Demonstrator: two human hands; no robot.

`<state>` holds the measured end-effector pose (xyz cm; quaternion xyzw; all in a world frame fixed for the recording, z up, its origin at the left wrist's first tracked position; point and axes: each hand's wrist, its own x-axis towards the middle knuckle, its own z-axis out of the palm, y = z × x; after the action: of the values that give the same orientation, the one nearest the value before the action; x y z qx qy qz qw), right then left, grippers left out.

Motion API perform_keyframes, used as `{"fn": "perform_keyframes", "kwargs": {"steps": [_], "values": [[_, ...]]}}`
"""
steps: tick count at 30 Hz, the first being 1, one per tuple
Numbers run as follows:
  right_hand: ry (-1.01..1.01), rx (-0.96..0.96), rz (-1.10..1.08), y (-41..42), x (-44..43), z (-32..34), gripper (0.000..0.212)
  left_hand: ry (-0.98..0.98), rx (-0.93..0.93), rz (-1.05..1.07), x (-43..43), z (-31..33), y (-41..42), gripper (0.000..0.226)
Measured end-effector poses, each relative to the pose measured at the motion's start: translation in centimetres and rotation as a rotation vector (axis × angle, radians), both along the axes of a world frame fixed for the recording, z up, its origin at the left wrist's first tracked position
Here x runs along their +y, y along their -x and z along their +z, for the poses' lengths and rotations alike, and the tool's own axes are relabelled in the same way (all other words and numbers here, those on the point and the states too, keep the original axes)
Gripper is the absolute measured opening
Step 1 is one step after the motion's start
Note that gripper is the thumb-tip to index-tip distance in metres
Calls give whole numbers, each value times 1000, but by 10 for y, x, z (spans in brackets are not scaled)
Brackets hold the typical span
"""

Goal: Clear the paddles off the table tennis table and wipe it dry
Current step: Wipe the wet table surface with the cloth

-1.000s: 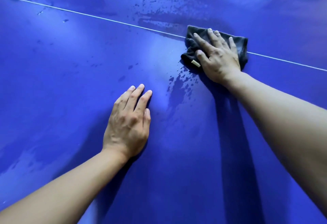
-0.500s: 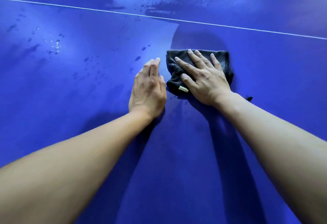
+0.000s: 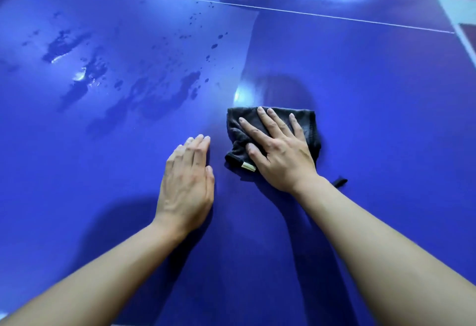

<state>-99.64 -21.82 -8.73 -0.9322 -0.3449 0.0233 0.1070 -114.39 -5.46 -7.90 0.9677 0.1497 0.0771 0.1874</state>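
Two flat hands: left hand point(image 3: 186, 184), fingers together, on table point(image 3: 103, 158); right hand point(image 3: 280, 155), fingers spread, hides much of cloth point(image 3: 309, 124).

- 2 hands and 2 forearms show, all of them bare.
- The left hand point(image 3: 186, 184) has a broad back; 4 fingers and the thumb are in view, with short nails.
- Faint tendon ridges run down its back to the knuckles.
- The right hand point(image 3: 280, 155) shows all 5 digits, with short, rounded nails and creased finger joints.
- Its knuckles and tendons stand out more sharply.
- The left forearm point(image 3: 103, 274) is smooth and bare from the wrist to the picture's lower left edge.
- The right forearm point(image 3: 386, 243) is likewise bare to the right edge.
- Both forearms look thicker toward the camera.
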Motion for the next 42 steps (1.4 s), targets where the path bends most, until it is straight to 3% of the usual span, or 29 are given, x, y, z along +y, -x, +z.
{"fn": "perform_keyframes", "kwargs": {"steps": [4,12,17,26,34,42], "values": [[-18,7,-8,75,-23,0,59,-82,75,26,-19,0,55,53],[-118,-11,-30,231,-68,-3,59,-55,93,19,-31,4,137,57],[-150,8,-144,267,-74,-5,58,-51,88,48,-35,9,140,57],[-108,-5,-161,168,-54,-3,57,-44,4,86,-31,8,96,42],[-39,-4,-172,57,-22,-2,59,101,-5,-25,-11,8,-36,45],[-13,4,-248,-97,9,4,60,110,-78,-67,9,2,-185,47]]}}
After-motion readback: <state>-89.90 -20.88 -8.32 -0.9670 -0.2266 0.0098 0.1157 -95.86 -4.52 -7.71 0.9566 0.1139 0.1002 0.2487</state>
